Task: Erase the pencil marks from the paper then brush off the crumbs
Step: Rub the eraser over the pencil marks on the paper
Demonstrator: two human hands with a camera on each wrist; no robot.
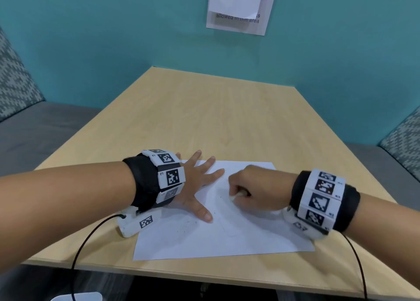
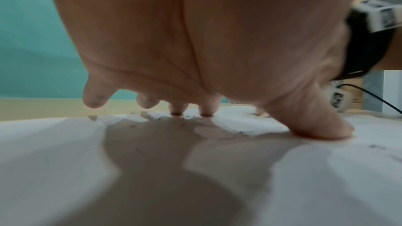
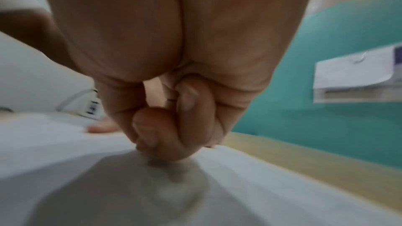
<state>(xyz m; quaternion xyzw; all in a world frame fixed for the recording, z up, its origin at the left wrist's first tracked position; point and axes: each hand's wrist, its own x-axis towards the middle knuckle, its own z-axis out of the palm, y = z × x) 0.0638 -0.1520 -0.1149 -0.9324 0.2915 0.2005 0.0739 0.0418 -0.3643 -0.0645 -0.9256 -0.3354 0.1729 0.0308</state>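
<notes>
Head view first: erasing step in hand, brushing not yet begun. Paper (image 1: 218,223) lying at the near edge of the tabletop (image 1: 204,109), roughly midway between its left and right edges, one long side almost flush with that near edge. Faint pencil marks (image 1: 186,226) left toward the sheet's near left part, dark crumbs (image 2: 156,118) scattered close to the left fingertips.

Left hand (image 1: 195,187) flat on the sheet's far left corner, fingers straight and spread wide apart, thumb (image 2: 315,123) pressed down, pinning the paper. Forearm reaching in from the left tabletop edge, wrist low, almost on the wood.

Right hand (image 1: 254,191) curled into a loose fist above the sheet's middle, fingers and thumb clamped on a small white eraser (image 1: 235,196), only its tip showing below the thumb. In the right wrist view the eraser hidden by the fingers (image 3: 165,131), picture blurred, knuckles pointing down at the paper.

Next, probably: short firm strokes across the remaining marks near the left hand, steady downward hold kept by the left to stop the sheet creasing. Afterwards, a flat-handed sweep of crumbs off toward a tabletop edge.
</notes>
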